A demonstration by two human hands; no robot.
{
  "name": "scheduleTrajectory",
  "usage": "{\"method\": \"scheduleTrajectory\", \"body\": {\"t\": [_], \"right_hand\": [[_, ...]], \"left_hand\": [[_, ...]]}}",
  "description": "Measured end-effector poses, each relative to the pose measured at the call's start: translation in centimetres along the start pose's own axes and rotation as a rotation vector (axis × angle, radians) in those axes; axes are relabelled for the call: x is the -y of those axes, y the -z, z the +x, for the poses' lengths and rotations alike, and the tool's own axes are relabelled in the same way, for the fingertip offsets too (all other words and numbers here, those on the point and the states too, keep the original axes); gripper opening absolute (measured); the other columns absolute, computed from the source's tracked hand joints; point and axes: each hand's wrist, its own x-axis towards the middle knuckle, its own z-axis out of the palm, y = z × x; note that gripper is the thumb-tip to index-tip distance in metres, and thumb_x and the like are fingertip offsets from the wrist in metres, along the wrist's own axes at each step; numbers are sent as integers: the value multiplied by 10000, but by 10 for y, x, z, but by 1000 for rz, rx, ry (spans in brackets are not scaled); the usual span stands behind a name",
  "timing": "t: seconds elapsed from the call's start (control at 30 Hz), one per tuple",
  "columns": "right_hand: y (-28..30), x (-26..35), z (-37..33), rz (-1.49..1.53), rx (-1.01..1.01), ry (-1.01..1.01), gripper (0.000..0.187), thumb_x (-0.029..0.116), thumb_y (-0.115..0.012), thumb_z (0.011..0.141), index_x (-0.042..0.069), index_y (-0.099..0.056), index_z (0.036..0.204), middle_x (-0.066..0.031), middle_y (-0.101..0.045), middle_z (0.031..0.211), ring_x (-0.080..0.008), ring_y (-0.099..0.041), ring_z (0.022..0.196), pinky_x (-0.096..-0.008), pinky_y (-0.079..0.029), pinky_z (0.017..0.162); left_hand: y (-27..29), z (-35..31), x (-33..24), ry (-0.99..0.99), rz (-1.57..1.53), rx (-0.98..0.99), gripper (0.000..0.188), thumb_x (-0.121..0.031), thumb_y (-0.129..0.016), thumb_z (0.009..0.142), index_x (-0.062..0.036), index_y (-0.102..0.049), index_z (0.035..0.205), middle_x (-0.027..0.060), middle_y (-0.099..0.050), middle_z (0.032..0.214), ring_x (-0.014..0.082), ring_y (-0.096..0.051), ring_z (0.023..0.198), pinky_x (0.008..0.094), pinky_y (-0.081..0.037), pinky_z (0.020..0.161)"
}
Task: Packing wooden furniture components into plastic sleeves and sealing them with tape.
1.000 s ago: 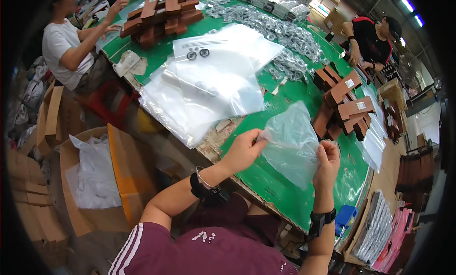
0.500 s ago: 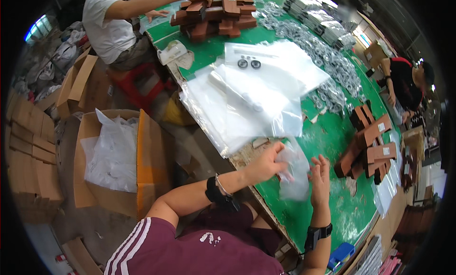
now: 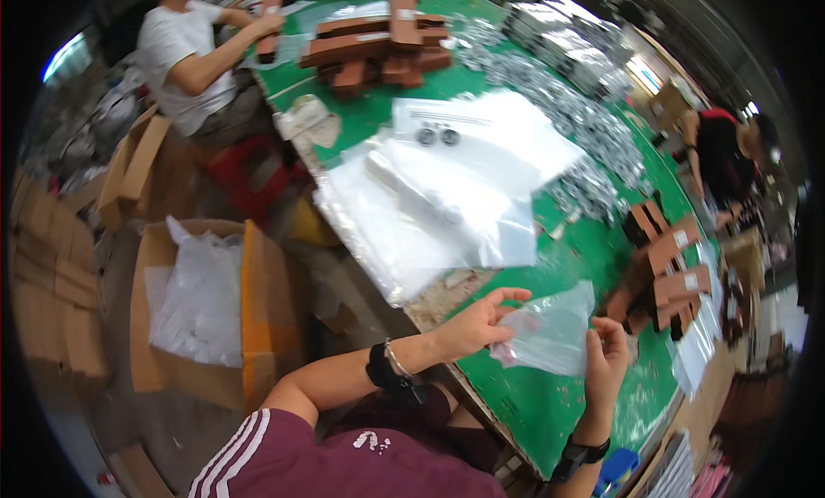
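A small clear plastic bag (image 3: 554, 330) is stretched between my two hands above the green table. My left hand (image 3: 471, 328) grips its left side between thumb and fingers, with the index finger reaching out over it. At the bag's right edge, my right hand (image 3: 607, 352) pinches the plastic with curled fingers. Whether anything lies inside the bag is hard to make out; a faint pinkish patch shows near my left fingertips. Just beyond my hands lies a stack of large clear plastic bags (image 3: 447, 197), with two small black rings (image 3: 438, 137) on top.
Brown bar-shaped pieces lie in a right pile (image 3: 675, 270) and a far pile (image 3: 378, 47). Metal rings (image 3: 563, 98) cover the far side of the green table (image 3: 533, 412). A carton (image 3: 249, 309) of plastic stands left. A co-worker (image 3: 185, 68) handles a brown piece; another person (image 3: 726, 158) stands right.
The small bag has gone from hanging crumpled to spread wide, and my right hand has closed on its edge. At the far left, the co-worker has drawn back from the pile with a brown piece.
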Motion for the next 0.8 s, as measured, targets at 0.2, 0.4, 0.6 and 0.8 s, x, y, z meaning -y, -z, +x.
{"method": "scheduleTrajectory", "body": {"t": [0.2,0.4,0.6,0.8], "right_hand": [[-13,-3,9,-541,-152,264,395,174,-712,879,22,-569,1215,-118,-577,1119,-221,-568,997,-328,-478,783],[-43,-56,-11,379,448,-281,608,454,-460,1027,69,-354,1485,-115,-457,1423,-241,-494,1245,-394,-416,1029],[-75,-30,-43,1079,648,-416,714,520,-552,966,65,-342,1475,-97,-463,1433,-242,-464,1311,-458,-404,1065],[-47,-39,-37,670,89,-240,380,228,-669,939,31,-550,1242,-44,-664,1082,-122,-623,926,-305,-518,800]], "left_hand": [[-10,2,10,-52,354,-312,517,4,-528,910,-27,-375,1403,122,-588,1208,159,-643,936,283,-571,573],[-11,-4,14,44,-3,-236,426,-55,-545,953,-1,-449,1365,127,-581,1261,180,-638,1019,318,-563,832],[-25,-17,11,37,-183,-190,386,-193,-478,1009,-15,-497,1351,123,-602,1283,244,-602,1161,392,-493,990],[-34,-8,1,-50,-67,-224,416,-60,-599,936,11,-470,1325,135,-604,1229,200,-636,1043,331,-504,922]]}}
